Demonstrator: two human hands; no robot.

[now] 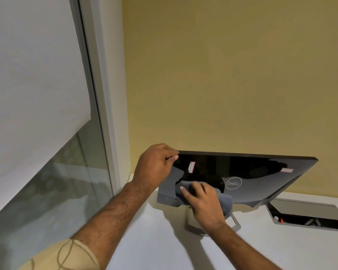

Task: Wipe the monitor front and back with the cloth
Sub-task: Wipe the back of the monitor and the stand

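Note:
The monitor (261, 178) stands on a white desk with its glossy black and grey back toward me, a round logo near its middle. My left hand (154, 166) grips the monitor's upper left corner, fingers curled over the edge. My right hand (201, 201) presses a grey cloth (227, 203) flat against the lower left part of the back. The cloth bunches under and right of the palm. The grey stand (234, 224) shows below my right hand, partly hidden. The screen side is out of sight.
The white desk (154, 240) runs toward a yellow wall (222, 75). A grey cable hatch (304, 213) with a red light lies open in the desk at the right. A window with a white roller blind (33, 75) fills the left.

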